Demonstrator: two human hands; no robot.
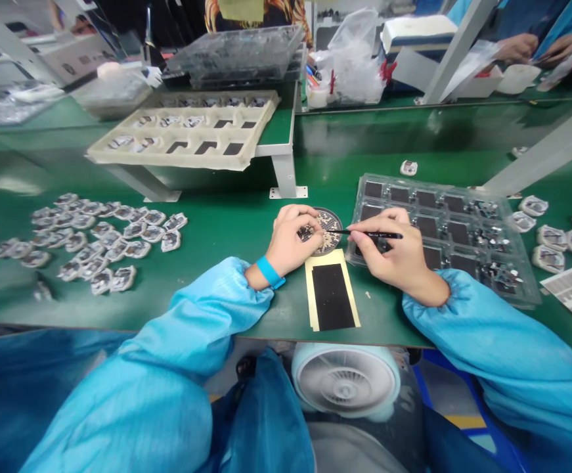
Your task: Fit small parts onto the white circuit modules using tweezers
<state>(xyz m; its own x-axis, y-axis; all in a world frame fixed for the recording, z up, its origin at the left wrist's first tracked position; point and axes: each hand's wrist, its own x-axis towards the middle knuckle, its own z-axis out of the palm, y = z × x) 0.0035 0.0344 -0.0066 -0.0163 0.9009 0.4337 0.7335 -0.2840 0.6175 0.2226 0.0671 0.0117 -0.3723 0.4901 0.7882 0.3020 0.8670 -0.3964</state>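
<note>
My left hand pinches a small round circuit part just above the green bench. My right hand grips black tweezers whose tip reaches the part. A yellow-edged sheet of black strip material lies flat just below both hands. A clear plastic tray with black pads and a few parts sits under and right of my right hand.
Several loose parts are spread on the bench at left, more at right. A beige compartment tray rests on a raised shelf behind. A round white fan sits below the bench edge. Another person's hands work at far right.
</note>
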